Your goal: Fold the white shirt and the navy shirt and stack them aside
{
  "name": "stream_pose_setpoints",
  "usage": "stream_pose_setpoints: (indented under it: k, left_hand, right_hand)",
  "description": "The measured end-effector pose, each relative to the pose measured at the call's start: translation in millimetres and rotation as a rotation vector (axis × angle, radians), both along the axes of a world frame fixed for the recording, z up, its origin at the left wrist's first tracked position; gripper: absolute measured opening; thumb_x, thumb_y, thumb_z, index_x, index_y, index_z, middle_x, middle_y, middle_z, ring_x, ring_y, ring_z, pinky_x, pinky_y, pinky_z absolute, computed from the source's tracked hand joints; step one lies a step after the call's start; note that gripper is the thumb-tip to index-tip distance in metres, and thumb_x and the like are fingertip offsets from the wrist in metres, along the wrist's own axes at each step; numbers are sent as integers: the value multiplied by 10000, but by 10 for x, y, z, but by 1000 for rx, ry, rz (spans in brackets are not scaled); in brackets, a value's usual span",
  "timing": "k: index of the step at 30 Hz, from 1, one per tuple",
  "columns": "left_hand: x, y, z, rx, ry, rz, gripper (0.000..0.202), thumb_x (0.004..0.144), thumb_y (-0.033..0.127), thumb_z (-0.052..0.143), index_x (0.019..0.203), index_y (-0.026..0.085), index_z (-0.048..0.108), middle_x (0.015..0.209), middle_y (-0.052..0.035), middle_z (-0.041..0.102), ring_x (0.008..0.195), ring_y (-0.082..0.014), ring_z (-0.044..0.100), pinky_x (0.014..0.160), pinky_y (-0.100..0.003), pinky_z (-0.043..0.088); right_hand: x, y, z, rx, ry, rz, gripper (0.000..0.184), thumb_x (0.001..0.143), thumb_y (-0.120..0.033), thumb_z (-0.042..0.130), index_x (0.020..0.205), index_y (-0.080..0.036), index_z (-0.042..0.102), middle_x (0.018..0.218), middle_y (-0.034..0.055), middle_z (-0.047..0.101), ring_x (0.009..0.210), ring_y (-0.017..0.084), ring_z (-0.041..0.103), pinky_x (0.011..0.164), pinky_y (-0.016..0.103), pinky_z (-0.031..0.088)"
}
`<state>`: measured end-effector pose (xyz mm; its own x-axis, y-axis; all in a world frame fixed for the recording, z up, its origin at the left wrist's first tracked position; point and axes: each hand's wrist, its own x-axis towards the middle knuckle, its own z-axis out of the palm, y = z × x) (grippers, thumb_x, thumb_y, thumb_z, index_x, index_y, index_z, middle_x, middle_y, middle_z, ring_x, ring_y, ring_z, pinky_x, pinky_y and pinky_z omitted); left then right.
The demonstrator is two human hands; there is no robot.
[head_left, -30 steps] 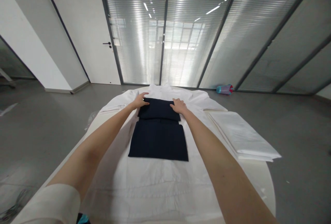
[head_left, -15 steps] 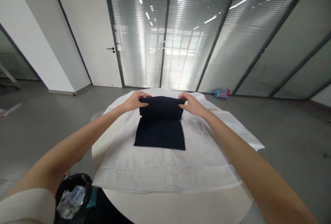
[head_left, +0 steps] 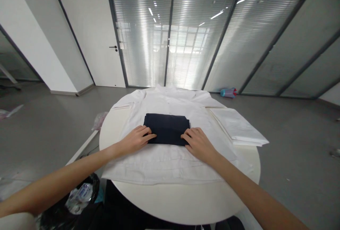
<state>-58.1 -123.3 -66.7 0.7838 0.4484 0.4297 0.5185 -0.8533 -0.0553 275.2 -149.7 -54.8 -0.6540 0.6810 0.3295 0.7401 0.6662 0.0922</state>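
A dark navy folded cloth (head_left: 166, 127) lies flat as a compact rectangle on a white shirt-like garment (head_left: 167, 166) that is spread over the table. My left hand (head_left: 138, 138) is closed at the cloth's near left corner, with curled fingers on the fabric and the thumb along its edge. At the near right corner, my right hand (head_left: 198, 143) likewise has its bent fingers closed on the cloth. The fingertips partly cover both corners. What kind of item the navy cloth is cannot be made out.
The round white table (head_left: 172, 201) carries a folded white cloth (head_left: 239, 125) that overhangs its right edge. A black-lined bin (head_left: 82, 196) with plastic waste stands at the lower left. On the floor by the glass wall lies a blue and red bundle (head_left: 228, 92).
The raised far part of the navy cloth has come down toward me onto the near part, leaving a smaller rectangle. Both hands have moved nearer with it.
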Motion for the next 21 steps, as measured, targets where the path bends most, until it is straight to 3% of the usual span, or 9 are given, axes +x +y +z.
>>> stream_pose_setpoints:
  k: [3, 6, 8, 11, 14, 17, 19, 21]
  left_hand:
    - [96, 13, 180, -47, -73, 42, 241, 948, 339, 565, 1088, 187, 690, 996, -85, 655, 899, -216, 623, 823, -369, 498]
    - [366, 131, 303, -120, -202, 172, 339, 1015, 355, 418, 1155, 179, 672, 1129, -106, 669, 1046, -225, 636, 942, -384, 492]
    - [567, 253, 265, -147, -216, 244, 428, 1039, 323, 314, 1305, 142, 597, 1298, -136, 626, 1252, -251, 557, 1063, -410, 434]
    - [713, 404, 55, -194, -117, 288, 534, 1048, 351, 243, 1474, 89, 431, 1503, -160, 472, 1457, -274, 338, 1186, -450, 292]
    - [619, 458, -143, -248, -24, 301, 654, 1024, 529, 290, 1547, 137, 326, 1600, -140, 323, 1508, -294, 209, 1220, -480, 207]
    - [453, 441, -205, -277, 4, 298, 746, 982, 635, 332, 1573, 186, 271, 1635, -135, 230, 1517, -307, 168, 1224, -493, 180]
    - [377, 423, -204, -297, -2, 289, 758, 976, 643, 342, 1576, 188, 261, 1638, -147, 216, 1512, -305, 194, 1223, -486, 184]
    - [324, 429, -205, -318, -51, 316, 734, 976, 637, 345, 1559, 193, 309, 1626, -159, 241, 1488, -311, 256, 1206, -480, 228]
  right_hand:
    - [-125, 21, 188, -21, 116, -18, 153, 901, -278, 587, 967, -185, 688, 989, 91, 651, 964, 254, 581, 957, 452, 396]
    - [-436, 190, 305, -41, 257, -91, 269, 969, -251, 443, 1058, -179, 687, 1087, 106, 667, 1051, 243, 587, 985, 419, 413]
    - [-673, 355, 274, -68, 290, -134, 385, 989, -233, 361, 1249, -134, 626, 1266, 144, 630, 1181, 246, 561, 1039, 404, 406]
    - [-861, 558, 84, -120, 213, -173, 531, 1017, -288, 279, 1439, -25, 465, 1502, 211, 450, 1402, 263, 401, 1154, 404, 310]
    - [-726, 633, -129, -201, 120, -197, 675, 1025, -502, 249, 1520, -61, 376, 1592, 185, 317, 1486, 281, 263, 1211, 452, 197]
    - [-364, 618, -256, -298, 97, -314, 859, 959, -707, 209, 1570, -107, 280, 1631, 163, 215, 1508, 299, 196, 1210, 510, 171]
    - [-109, 582, -299, -355, 91, -403, 925, 935, -751, 177, 1582, -92, 227, 1631, 173, 205, 1507, 313, 196, 1200, 531, 181]
    - [83, 536, -318, -345, 88, -449, 925, 934, -754, 182, 1573, -91, 262, 1617, 174, 254, 1501, 336, 200, 1194, 553, 172]
